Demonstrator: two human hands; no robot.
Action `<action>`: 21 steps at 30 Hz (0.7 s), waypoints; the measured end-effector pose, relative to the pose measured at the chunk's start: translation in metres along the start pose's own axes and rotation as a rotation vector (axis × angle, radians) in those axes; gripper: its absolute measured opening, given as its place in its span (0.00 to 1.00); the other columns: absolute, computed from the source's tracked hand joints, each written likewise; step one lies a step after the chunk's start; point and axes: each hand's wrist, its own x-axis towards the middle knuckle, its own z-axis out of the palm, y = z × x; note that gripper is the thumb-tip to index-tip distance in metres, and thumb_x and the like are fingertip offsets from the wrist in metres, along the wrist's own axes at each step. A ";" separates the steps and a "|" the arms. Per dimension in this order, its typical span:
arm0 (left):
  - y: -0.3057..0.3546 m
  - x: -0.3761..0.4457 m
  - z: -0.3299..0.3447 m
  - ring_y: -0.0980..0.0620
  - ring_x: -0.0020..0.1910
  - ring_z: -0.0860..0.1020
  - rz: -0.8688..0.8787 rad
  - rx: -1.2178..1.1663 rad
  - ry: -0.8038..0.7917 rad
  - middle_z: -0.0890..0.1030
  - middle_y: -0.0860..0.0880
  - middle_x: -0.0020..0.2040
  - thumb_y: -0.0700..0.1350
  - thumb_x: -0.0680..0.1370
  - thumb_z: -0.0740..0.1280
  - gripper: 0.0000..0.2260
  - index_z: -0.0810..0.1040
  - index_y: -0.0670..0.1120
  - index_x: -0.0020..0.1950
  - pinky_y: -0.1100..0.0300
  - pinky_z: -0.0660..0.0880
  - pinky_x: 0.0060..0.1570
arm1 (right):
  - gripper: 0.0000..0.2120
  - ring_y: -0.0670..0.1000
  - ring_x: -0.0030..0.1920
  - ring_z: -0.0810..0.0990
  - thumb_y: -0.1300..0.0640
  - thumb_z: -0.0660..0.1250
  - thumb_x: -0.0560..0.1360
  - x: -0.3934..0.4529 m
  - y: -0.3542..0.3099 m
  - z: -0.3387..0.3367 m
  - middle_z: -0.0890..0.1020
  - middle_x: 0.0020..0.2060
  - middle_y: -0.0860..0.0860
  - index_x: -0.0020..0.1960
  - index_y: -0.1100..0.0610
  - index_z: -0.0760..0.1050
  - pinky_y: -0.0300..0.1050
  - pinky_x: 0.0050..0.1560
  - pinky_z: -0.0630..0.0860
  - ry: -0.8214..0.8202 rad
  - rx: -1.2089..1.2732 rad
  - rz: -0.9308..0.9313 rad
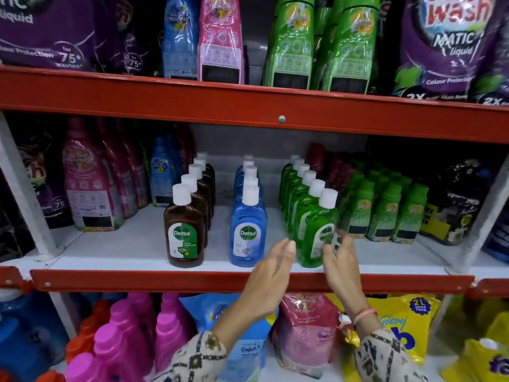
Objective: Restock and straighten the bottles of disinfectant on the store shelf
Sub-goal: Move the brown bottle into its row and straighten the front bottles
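Hands frame the front green bottle (316, 232) at the lip of the middle shelf (132, 244), one on either side. The left hand (271, 268) is spread, its fingers (287, 250) loose and just beside the bottle's lower left, holding nothing. The right hand (341, 257) is also spread and empty — its fingertips lie at the bottle's right side near the label, though whether they touch the plastic cannot be told. That bottle stands a little turned, its label facing rightward, at the head of the green row (300, 186), which runs back toward the rear of the shelf. Two more disinfectant rows stand to the left, well apart from each other: the blue row (248, 227) in the middle and the brown row (183, 232) beyond it, both with labels square to the front and white caps lined up. Small green fabric-conditioner bottles (385, 216) crowd just right of the green row — pink ones (88, 188) stand far left.
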 end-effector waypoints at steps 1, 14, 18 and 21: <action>0.004 0.005 0.004 0.59 0.79 0.58 -0.021 -0.009 -0.057 0.61 0.56 0.81 0.66 0.80 0.45 0.34 0.57 0.51 0.82 0.67 0.50 0.72 | 0.21 0.61 0.59 0.75 0.57 0.58 0.79 0.002 0.001 -0.002 0.73 0.64 0.61 0.70 0.61 0.61 0.52 0.53 0.72 -0.057 -0.005 0.016; 0.002 0.041 0.024 0.59 0.79 0.61 -0.082 -0.193 -0.195 0.64 0.58 0.80 0.82 0.70 0.41 0.46 0.60 0.59 0.81 0.55 0.52 0.80 | 0.25 0.61 0.57 0.79 0.60 0.56 0.80 -0.015 0.007 -0.013 0.81 0.60 0.57 0.76 0.52 0.57 0.48 0.47 0.68 -0.142 -0.017 -0.043; 0.003 0.043 0.026 0.56 0.79 0.62 -0.092 -0.156 -0.171 0.65 0.57 0.80 0.78 0.73 0.39 0.42 0.61 0.60 0.81 0.53 0.54 0.79 | 0.25 0.60 0.58 0.79 0.57 0.57 0.79 -0.020 0.007 -0.017 0.82 0.58 0.57 0.75 0.49 0.58 0.51 0.53 0.73 -0.136 -0.009 -0.055; 0.001 0.045 0.027 0.56 0.79 0.61 -0.083 -0.156 -0.166 0.64 0.57 0.80 0.82 0.69 0.38 0.45 0.60 0.61 0.81 0.50 0.53 0.80 | 0.25 0.61 0.54 0.80 0.56 0.57 0.80 -0.017 0.009 -0.019 0.83 0.54 0.61 0.75 0.49 0.58 0.52 0.52 0.73 -0.146 0.003 -0.045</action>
